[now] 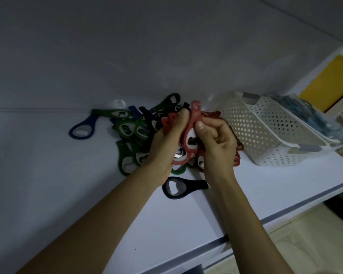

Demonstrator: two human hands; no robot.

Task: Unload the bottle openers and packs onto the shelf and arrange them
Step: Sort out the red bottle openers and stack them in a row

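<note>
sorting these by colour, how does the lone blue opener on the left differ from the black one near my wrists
The blue opener lies left of the pile; the black opener lies in front of it, between the forearms. The blue opener's handle points up-right, the black opener's points right. Both lie flat on the shelf, ungripped, with the same ring head.

Dim light. Plain grey-white wall [127, 46] behind the fingers [182, 117]. White shelf [48, 175] with grey front edge under them. Pale tiled floor [305, 244] below-right of them; yellow panel [329, 76] up right.
</note>
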